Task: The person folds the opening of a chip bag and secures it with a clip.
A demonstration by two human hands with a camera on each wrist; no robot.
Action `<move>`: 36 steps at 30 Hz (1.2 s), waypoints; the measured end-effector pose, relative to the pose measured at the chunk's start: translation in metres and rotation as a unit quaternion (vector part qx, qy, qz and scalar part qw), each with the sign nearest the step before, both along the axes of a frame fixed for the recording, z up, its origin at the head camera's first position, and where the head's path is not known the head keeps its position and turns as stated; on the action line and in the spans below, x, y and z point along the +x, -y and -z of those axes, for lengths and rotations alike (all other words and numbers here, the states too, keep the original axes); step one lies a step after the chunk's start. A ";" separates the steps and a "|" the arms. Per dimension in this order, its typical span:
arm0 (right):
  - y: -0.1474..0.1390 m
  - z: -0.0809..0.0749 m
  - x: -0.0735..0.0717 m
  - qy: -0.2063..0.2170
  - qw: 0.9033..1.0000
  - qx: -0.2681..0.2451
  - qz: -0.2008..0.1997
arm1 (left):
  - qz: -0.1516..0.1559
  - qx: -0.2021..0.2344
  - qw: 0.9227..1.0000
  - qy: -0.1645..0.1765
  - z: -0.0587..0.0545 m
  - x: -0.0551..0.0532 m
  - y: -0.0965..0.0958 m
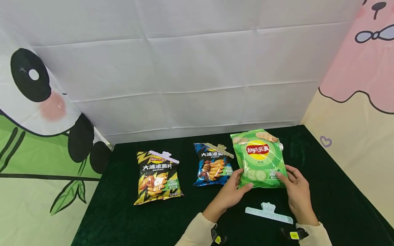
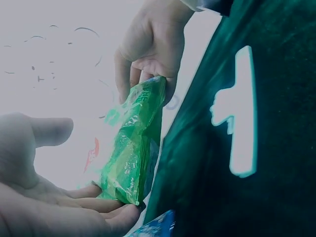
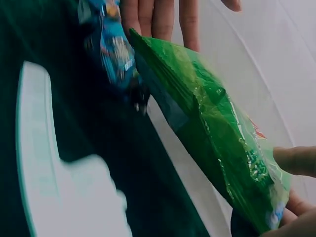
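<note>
A green Lay's chip bag [image 1: 261, 160] stands tilted up at the right of the table, its printed front showing. My left hand [image 1: 229, 191] supports its lower left corner, with straight fingers [image 2: 94, 202] behind the bag and the thumb held away from it. The right hand [image 1: 298, 191] pinches the lower right side, thumb on the front and fingers behind. On the table between my wrists lies a pale blue bag clip [image 1: 269, 213], apart from both hands. The bag's back is hidden in the head view.
Beside my left hand lies a blue chip bag [image 1: 212, 167] with a gold-coloured clip [image 1: 220, 149] across its top. Farther left is a black and yellow chip bag [image 1: 158, 181] with a pale purple clip [image 1: 163, 156]. Dark green cloth [image 1: 107, 208] covers the table.
</note>
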State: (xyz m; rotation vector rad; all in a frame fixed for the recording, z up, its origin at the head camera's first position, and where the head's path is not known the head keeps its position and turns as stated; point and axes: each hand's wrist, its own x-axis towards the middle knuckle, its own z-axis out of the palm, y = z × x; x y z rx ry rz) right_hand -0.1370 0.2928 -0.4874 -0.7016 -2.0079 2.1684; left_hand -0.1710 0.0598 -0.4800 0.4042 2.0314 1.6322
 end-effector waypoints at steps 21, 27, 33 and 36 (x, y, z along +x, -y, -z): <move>0.100 -0.009 0.007 -0.081 0.995 -0.026 -0.057 | -0.096 0.027 0.995 0.007 -0.014 0.022 0.102; 0.126 -0.002 0.010 -0.074 0.991 -0.028 -0.111 | -0.141 0.010 0.990 0.021 -0.005 0.035 0.134; 0.149 0.007 0.016 -0.051 0.981 -0.051 -0.179 | -0.181 -0.030 0.982 0.052 0.009 0.046 0.162; 0.156 0.013 0.021 -0.032 0.974 -0.063 -0.215 | -0.188 -0.040 0.980 0.058 0.017 0.050 0.172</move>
